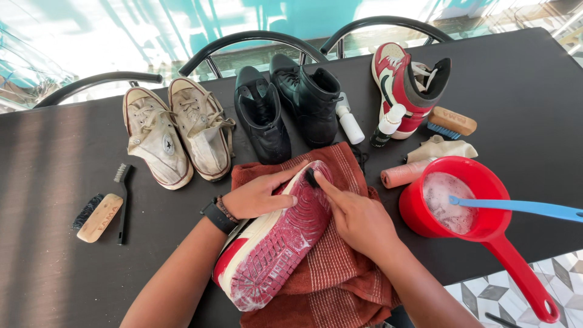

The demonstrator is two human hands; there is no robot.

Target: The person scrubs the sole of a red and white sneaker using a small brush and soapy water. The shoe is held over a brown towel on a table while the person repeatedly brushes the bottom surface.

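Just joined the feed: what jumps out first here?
Centre stage, a red-soled sneaker lies sole-up on a rust towel, steadied by the left hand while the right hand works a small brush at its toe. Right of it stands a red ladle-bowl of suds.

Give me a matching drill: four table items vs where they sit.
Items:
1 black boots
2 red scoop
3 wooden brush
4 red-soled sneaker

Places:
A far left, beside a thin black brush
B on the rust towel, under both hands
C far edge, centre
D right, holding foamy water

Pairs: 1-C, 2-D, 3-A, 4-B
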